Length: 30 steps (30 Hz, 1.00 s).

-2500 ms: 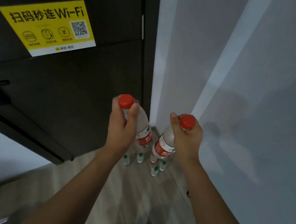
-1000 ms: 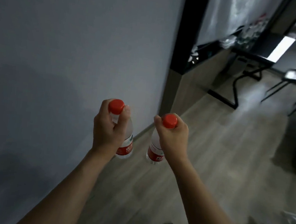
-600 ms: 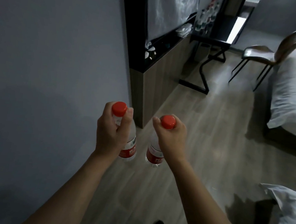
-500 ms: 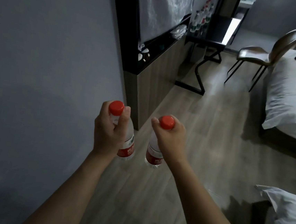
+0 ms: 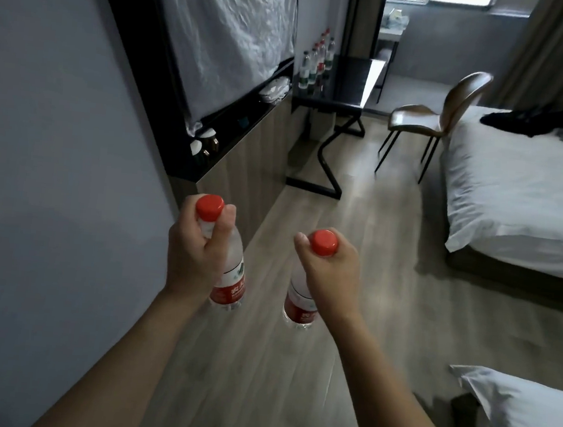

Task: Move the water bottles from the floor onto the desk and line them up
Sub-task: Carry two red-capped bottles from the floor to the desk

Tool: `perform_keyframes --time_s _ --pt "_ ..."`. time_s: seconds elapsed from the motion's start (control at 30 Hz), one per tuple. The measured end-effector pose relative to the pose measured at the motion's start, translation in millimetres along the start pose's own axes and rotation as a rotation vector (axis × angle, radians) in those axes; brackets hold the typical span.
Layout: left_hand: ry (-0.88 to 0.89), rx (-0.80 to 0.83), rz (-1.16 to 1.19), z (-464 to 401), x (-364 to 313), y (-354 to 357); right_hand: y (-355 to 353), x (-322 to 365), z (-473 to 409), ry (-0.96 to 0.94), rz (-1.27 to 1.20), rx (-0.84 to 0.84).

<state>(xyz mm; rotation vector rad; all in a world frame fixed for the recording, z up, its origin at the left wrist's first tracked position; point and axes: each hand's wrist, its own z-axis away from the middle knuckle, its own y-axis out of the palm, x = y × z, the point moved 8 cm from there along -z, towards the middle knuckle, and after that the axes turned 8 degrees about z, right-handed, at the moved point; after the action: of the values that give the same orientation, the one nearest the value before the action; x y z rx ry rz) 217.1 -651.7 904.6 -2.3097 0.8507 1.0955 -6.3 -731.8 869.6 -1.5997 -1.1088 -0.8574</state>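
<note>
My left hand (image 5: 195, 251) grips the neck of a clear water bottle (image 5: 230, 286) with a red cap and red label. My right hand (image 5: 331, 275) grips a second, matching bottle (image 5: 298, 309) just under its red cap. Both bottles hang upright above the wooden floor, side by side and apart. Far ahead stands the black desk (image 5: 354, 89) against the left wall. Several water bottles (image 5: 317, 62) stand in a row along its left edge.
A low wooden cabinet (image 5: 244, 154) with a black top runs along the left wall before the desk. A brown chair (image 5: 430, 117) stands to the right of the desk. A white bed (image 5: 523, 192) fills the right side, and a white pillow (image 5: 528, 423) lies at the lower right. Wooden floor (image 5: 356, 241) lies open between.
The view has swung from the door corner, where bottles stood on the floor, to the room. The desk and bed have come closer. Both hands keep their bottles.
</note>
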Motion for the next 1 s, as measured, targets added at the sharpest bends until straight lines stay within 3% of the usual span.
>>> perform_keyframes --time_s 0.37,1.0 --pt "-0.029 0.095 0.054 -72.1 60.0 102.9 14.9 -43.9 -119.9 0.018 0.004 -0.070" --pt "-0.006 0.186 0.122 -284.8 160.0 304.9 59.8 -83.4 -396.8 0.092 0.027 -0.102"
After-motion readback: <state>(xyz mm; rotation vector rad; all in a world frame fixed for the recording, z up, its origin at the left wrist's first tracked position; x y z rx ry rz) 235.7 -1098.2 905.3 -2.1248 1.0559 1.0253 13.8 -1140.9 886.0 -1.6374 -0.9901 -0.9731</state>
